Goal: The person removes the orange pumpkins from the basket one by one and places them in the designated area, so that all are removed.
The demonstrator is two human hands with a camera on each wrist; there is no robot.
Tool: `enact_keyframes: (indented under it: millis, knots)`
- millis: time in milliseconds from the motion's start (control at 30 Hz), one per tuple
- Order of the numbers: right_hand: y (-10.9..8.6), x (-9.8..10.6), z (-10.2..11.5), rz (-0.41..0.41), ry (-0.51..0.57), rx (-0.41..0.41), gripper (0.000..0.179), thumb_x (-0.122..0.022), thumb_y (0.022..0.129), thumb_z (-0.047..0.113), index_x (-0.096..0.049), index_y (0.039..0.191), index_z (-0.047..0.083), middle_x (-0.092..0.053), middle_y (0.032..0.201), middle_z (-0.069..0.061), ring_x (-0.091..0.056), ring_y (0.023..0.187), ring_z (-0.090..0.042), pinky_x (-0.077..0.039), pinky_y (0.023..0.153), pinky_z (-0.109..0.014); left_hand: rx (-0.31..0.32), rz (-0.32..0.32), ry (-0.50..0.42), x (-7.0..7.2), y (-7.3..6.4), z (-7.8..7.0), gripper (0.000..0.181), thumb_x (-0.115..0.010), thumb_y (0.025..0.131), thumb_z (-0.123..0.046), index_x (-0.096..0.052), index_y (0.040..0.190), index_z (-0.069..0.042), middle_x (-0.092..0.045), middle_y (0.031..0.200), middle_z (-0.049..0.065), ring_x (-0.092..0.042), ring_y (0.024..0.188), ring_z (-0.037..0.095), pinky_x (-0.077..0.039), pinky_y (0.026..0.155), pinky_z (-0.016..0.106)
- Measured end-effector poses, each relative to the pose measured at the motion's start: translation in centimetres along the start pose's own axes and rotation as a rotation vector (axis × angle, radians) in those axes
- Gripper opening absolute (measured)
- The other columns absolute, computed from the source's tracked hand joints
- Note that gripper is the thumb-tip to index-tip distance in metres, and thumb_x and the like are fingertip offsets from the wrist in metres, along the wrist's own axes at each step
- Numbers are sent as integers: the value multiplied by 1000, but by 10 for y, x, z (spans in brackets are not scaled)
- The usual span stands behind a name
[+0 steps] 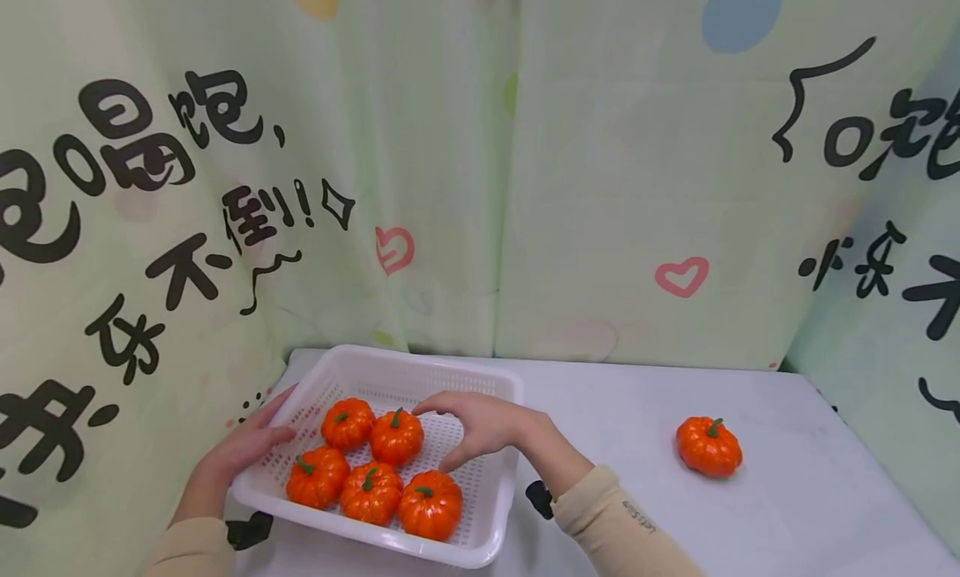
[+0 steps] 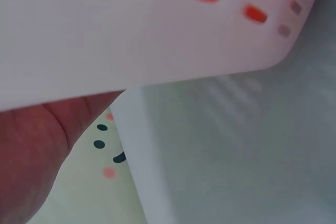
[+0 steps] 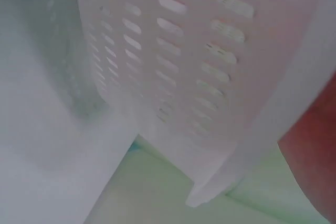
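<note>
A white perforated plastic basket [image 1: 491,510] stands on the left part of the table, with several small orange pumpkins [image 1: 372,492] inside. My left hand [image 1: 238,450] grips the basket's left rim, its thumb over the inside and the other fingers outside. In the left wrist view, part of that hand [image 2: 37,150] shows below the basket wall [image 2: 105,40]. My right hand [image 1: 483,427] reaches over the basket's right rim, thumb and fingers spread apart with nothing between them. Its thumb tip is close to the front right pumpkin [image 1: 431,510]; its fingertips are near the back right one [image 1: 397,437].
One more orange pumpkin [image 1: 708,448] lies by itself on the right side of the white table [image 1: 600,452]. A pale green printed curtain [image 1: 585,185] stands behind the table and along both sides. In the right wrist view, the basket's slotted side [image 3: 173,66] fills much of the picture.
</note>
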State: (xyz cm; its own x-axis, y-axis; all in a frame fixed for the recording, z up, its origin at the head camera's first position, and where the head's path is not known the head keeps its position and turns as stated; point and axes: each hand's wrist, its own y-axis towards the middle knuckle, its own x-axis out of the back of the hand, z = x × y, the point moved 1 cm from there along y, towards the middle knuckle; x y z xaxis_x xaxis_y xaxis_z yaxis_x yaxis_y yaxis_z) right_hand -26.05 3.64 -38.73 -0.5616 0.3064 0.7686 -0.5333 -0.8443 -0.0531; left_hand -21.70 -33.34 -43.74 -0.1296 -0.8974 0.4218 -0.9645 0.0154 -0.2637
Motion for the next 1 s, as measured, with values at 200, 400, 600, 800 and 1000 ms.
enact_keyframes:
  millis: [200, 400, 600, 800, 1000]
  knots:
    - [7, -13, -2, 82, -30, -12, 71, -84, 79, 22, -56, 144, 14, -56, 141, 3, -53, 126, -24, -44, 103, -31, -2, -2, -11, 1, 0, 3, 79, -56, 98, -13, -13, 164, -22, -31, 153, 32, -65, 103, 34, -60, 72, 50]
    - [10, -25, 0, 186, -26, -63, 67, -87, 77, 23, -60, 139, 20, -57, 136, 9, -53, 123, -17, -46, 102, -31, 2, 0, -22, 0, -1, 3, 78, -56, 99, -13, -13, 164, -22, -31, 153, 32, -66, 103, 34, -61, 72, 50]
    - [12, -30, 3, 251, -7, -57, 69, -89, 75, 20, -61, 138, 19, -59, 131, 9, -53, 118, -11, -45, 100, -28, -4, -6, -10, 0, 0, 1, 79, -57, 98, -13, -13, 164, -21, -31, 152, 32, -66, 101, 33, -61, 71, 50]
    - [12, -35, 4, 288, -3, -58, 69, -90, 74, 17, -61, 136, 23, -57, 129, 17, -52, 117, -5, -43, 103, -28, -10, -9, -11, -1, 0, 1, 80, -58, 97, -13, -14, 163, -20, -33, 150, 33, -67, 98, 31, -61, 70, 50]
    - [14, -41, 3, 313, -31, -94, 71, -92, 72, 18, -61, 135, 30, -54, 134, 17, -49, 121, -8, -41, 107, -32, -3, -12, -21, 0, 0, 2, 80, -58, 97, -14, -14, 164, -21, -33, 151, 33, -67, 98, 31, -61, 70, 50]
